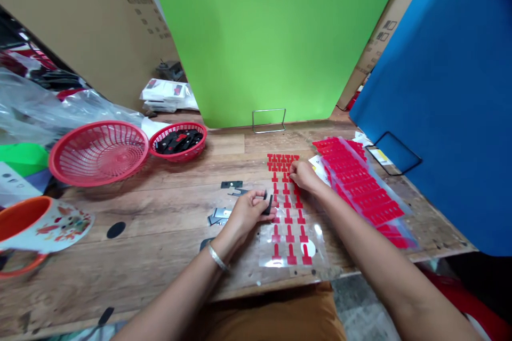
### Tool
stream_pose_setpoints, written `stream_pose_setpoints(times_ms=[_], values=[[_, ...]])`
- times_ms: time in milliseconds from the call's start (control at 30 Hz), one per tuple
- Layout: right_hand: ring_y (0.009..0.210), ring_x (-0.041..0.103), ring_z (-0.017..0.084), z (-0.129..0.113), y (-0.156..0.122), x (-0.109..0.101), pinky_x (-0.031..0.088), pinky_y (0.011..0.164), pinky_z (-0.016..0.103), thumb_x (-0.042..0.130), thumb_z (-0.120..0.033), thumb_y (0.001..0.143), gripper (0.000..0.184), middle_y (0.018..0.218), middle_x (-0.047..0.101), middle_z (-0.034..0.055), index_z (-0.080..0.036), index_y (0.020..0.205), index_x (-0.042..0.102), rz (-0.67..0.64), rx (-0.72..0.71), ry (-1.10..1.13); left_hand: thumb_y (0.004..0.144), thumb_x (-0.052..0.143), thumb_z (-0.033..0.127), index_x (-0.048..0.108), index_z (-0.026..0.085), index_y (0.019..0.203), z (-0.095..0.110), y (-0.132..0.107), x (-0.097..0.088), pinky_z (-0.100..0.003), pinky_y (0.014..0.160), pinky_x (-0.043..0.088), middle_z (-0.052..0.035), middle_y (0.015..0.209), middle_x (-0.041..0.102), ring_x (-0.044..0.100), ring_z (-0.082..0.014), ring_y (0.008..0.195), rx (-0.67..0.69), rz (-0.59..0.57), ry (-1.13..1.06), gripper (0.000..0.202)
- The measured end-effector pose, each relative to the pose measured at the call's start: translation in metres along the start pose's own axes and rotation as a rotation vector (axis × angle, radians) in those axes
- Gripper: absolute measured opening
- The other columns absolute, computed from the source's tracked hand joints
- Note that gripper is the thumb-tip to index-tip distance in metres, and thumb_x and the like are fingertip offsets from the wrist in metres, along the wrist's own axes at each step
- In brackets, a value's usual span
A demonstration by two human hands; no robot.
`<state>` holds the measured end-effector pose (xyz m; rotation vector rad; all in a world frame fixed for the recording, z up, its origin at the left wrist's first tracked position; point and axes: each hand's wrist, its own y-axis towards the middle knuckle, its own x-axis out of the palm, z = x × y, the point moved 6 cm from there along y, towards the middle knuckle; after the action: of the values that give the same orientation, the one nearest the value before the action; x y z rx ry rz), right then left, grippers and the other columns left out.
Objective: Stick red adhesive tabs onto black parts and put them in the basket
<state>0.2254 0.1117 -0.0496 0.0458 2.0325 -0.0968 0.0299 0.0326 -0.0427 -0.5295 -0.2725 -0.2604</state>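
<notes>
A clear sheet point(316, 248) carrying rows of red T-shaped stickers point(288, 218) lies on the wooden table point(160, 234) in front of me. My left hand point(250, 213) is closed around a small black part point(269, 205) at the sheet's left edge. My right hand point(304, 175) pinches at a red sticker near the top of the sheet, fingers pressed together. Several loose black and grey parts point(231, 185) lie just left of my left hand.
A stack of full red sticker sheets point(360, 184) lies to the right. A small red basket point(178, 141) holds black parts beside a larger red basket point(99, 152). An orange-rimmed mug point(36, 234) stands at the left edge. Green point(272, 37) and blue point(448, 90) boards stand behind.
</notes>
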Motion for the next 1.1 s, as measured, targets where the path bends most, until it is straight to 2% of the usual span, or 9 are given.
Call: stream_pose_setpoints(times_ms=[100, 233, 367, 500, 700, 833, 933, 1033, 1100], values=[[0.078, 0.061, 0.016, -0.004, -0.006, -0.002, 0.044, 0.072, 0.029, 0.060, -0.021, 0.083, 0.007, 0.081, 0.067, 0.0041, -0.015, 0.086, 0.065, 0.033, 0.013, -0.014, 0.074, 0.066, 0.009, 0.051, 0.013, 0.082, 0.006, 0.022, 0.006, -0.026, 0.058, 0.057, -0.0055, 0.066, 0.067, 0.067, -0.0155, 0.058, 0.010, 0.033, -0.010, 0.017], [0.087, 0.060, 0.019, -0.009, -0.016, -0.002, 0.039, 0.072, 0.027, 0.054, -0.013, 0.081, 0.016, 0.092, 0.068, 0.0101, -0.017, 0.084, 0.069, 0.095, 0.031, -0.020, 0.079, 0.058, 0.004, 0.052, 0.012, 0.079, 0.010, 0.052, 0.019, -0.021, 0.054, 0.055, -0.0045, 0.065, 0.064, 0.064, -0.0112, 0.054, 0.025, 0.065, -0.020, 0.010], [0.084, 0.059, 0.020, -0.010, -0.019, -0.001, 0.037, 0.070, 0.028, 0.051, -0.013, 0.080, 0.017, 0.091, 0.066, 0.0101, -0.017, 0.081, 0.067, 0.139, 0.026, 0.007, 0.077, 0.061, 0.005, 0.053, 0.012, 0.077, 0.009, 0.076, 0.032, -0.020, 0.053, 0.054, -0.0036, 0.068, 0.063, 0.061, -0.0089, 0.053, 0.018, 0.054, -0.037, 0.011], [0.080, 0.056, 0.019, -0.009, -0.020, -0.003, 0.037, 0.069, 0.027, 0.052, -0.010, 0.074, 0.014, 0.087, 0.063, 0.0077, -0.017, 0.082, 0.062, 0.167, -0.006, 0.082, 0.075, 0.066, 0.007, 0.053, 0.012, 0.076, 0.006, 0.088, 0.035, -0.021, 0.054, 0.054, -0.0033, 0.068, 0.063, 0.059, -0.0078, 0.051, -0.015, 0.053, -0.040, 0.014], [0.074, 0.053, 0.018, -0.001, -0.026, -0.007, 0.038, 0.071, 0.028, 0.049, -0.015, 0.076, 0.007, 0.077, 0.059, 0.0030, -0.019, 0.076, 0.055, 0.219, -0.049, 0.307, 0.079, 0.058, 0.006, 0.049, 0.014, 0.082, 0.004, 0.089, 0.032, -0.024, 0.058, 0.055, -0.0042, 0.075, 0.066, 0.061, -0.0088, 0.053, -0.051, 0.095, -0.009, 0.013], [0.067, 0.053, 0.016, 0.009, -0.030, -0.010, 0.041, 0.065, 0.027, 0.048, -0.023, 0.077, 0.005, 0.068, 0.056, -0.0004, -0.020, 0.075, 0.051, 0.262, -0.018, 0.523, 0.081, 0.054, 0.004, 0.049, 0.014, 0.085, 0.005, 0.089, 0.033, -0.026, 0.061, 0.056, -0.0055, 0.079, 0.066, 0.061, -0.0083, 0.052, -0.059, 0.111, 0.012, 0.012], [0.061, 0.052, 0.015, 0.010, -0.038, -0.013, 0.041, 0.060, 0.026, 0.052, -0.028, 0.074, 0.009, 0.065, 0.055, -0.0023, -0.020, 0.078, 0.050, 0.293, 0.018, 0.674, 0.080, 0.052, 0.000, 0.050, 0.012, 0.084, 0.009, 0.087, 0.035, -0.025, 0.058, 0.056, -0.0047, 0.073, 0.065, 0.061, -0.0088, 0.050, -0.066, 0.114, 0.016, 0.014], [0.056, 0.050, 0.012, 0.003, -0.054, -0.016, 0.040, 0.054, 0.024, 0.059, -0.030, 0.069, 0.017, 0.064, 0.053, -0.0042, -0.020, 0.077, 0.049, 0.276, 0.030, 0.805, 0.077, 0.051, -0.006, 0.052, 0.011, 0.083, 0.015, 0.074, 0.035, -0.023, 0.058, 0.056, -0.0051, 0.069, 0.064, 0.063, -0.0103, 0.054, -0.053, 0.100, 0.004, 0.018], [0.054, 0.048, 0.011, -0.006, -0.070, -0.015, 0.038, 0.051, 0.022, 0.062, -0.030, 0.067, 0.018, 0.063, 0.052, -0.0051, -0.019, 0.076, 0.049, 0.242, 0.034, 0.872, 0.074, 0.053, -0.007, 0.055, 0.010, 0.084, 0.017, 0.056, 0.031, -0.023, 0.060, 0.056, -0.0069, 0.071, 0.066, 0.065, -0.0118, 0.058, -0.041, 0.074, -0.011, 0.020]])
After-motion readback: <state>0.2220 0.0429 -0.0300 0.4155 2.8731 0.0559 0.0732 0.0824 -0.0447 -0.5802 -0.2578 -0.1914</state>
